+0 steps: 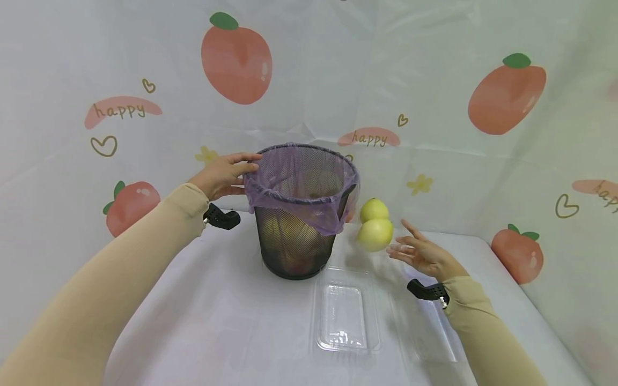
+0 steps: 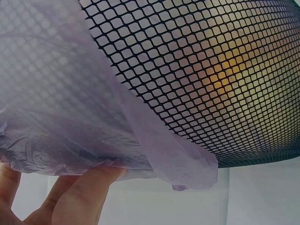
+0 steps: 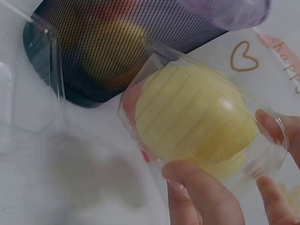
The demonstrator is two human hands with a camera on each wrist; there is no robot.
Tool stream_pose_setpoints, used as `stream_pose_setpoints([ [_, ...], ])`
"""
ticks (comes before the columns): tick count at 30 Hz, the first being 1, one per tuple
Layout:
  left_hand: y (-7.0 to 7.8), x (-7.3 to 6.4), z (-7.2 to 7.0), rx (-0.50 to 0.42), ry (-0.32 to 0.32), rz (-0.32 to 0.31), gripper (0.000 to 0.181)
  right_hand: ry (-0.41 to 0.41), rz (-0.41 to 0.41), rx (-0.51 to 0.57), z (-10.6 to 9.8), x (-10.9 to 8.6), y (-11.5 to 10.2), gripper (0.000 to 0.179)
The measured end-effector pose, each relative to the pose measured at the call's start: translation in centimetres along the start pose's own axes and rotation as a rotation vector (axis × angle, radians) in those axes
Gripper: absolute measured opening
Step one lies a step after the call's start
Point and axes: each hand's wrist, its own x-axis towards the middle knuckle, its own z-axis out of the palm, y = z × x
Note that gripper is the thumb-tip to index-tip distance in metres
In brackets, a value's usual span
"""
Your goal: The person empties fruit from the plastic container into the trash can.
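Observation:
A black mesh wastebasket (image 1: 293, 241) stands on the table, lined with a thin purple bag (image 1: 318, 217) folded over its rim. My left hand (image 1: 224, 174) grips the rim from the left, fingers over the edge and thumb outside, against the bag. To the basket's right, my right hand (image 1: 425, 257) holds a clear plastic box (image 3: 154, 70) by its near end, thumb on one side and fingers on the other. Inside the box are two round yellow-green fruits (image 3: 192, 112), one largely hidden behind the other in the right wrist view.
A clear plastic tray (image 1: 345, 316) lies on the table in front of the basket. Yellow and reddish shapes (image 2: 229, 70) show through the mesh, inside the basket. A white cloth backdrop (image 1: 309, 64) printed with fruit hangs close behind.

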Motion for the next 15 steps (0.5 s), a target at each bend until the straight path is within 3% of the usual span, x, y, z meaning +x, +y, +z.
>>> stream_pose_setpoints([
  [6,-0.1,0.1,0.1,-0.005,0.004,-0.003,0.050,0.020,-0.006,0.098,0.2,-1.0,-0.7,0.084],
  [15,0.1,0.1,0.1,-0.001,0.004,-0.012,0.050,0.034,-0.027,0.158,0.6,-2.6,-2.0,0.086],
])
